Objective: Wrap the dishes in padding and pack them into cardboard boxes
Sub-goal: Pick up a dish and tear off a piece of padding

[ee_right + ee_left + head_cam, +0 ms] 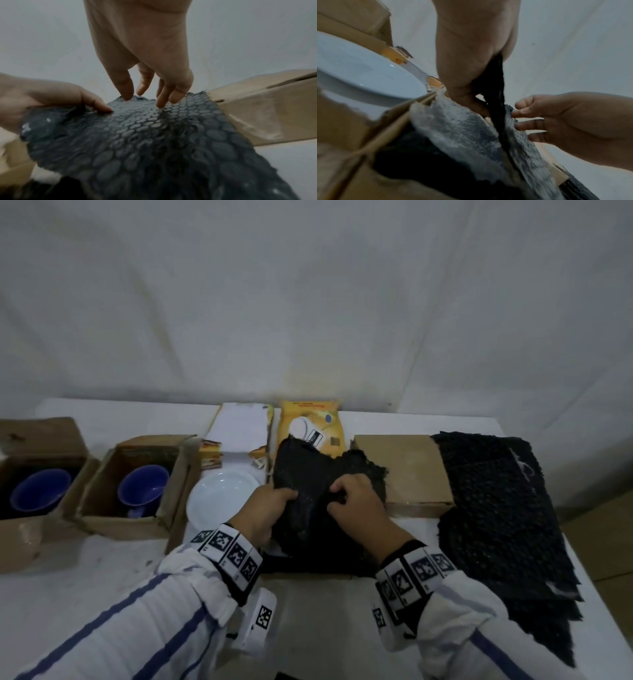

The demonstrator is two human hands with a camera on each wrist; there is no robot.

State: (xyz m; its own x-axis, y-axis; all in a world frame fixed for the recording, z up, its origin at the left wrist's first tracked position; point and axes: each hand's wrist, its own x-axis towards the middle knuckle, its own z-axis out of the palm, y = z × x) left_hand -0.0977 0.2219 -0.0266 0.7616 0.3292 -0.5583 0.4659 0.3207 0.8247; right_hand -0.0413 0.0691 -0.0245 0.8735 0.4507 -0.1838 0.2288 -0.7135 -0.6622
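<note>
A sheet of black bubble wrap (308, 474) stands bunched up between both hands over an open cardboard box (393, 121). My left hand (274, 505) pinches its left edge between thumb and fingers (467, 83). My right hand (356, 505) has its straight fingertips (161, 102) resting on the sheet's upper edge. Whether a dish lies inside the wrap is hidden. A white plate (219, 498) sits bare on the table just left of my left hand.
Two open boxes at the left each hold a blue cup (144, 487) (37, 491). A closed cardboard box (400, 470) and a stack of black bubble wrap (496, 508) lie to the right. A yellow package (308, 422) stands behind the hands.
</note>
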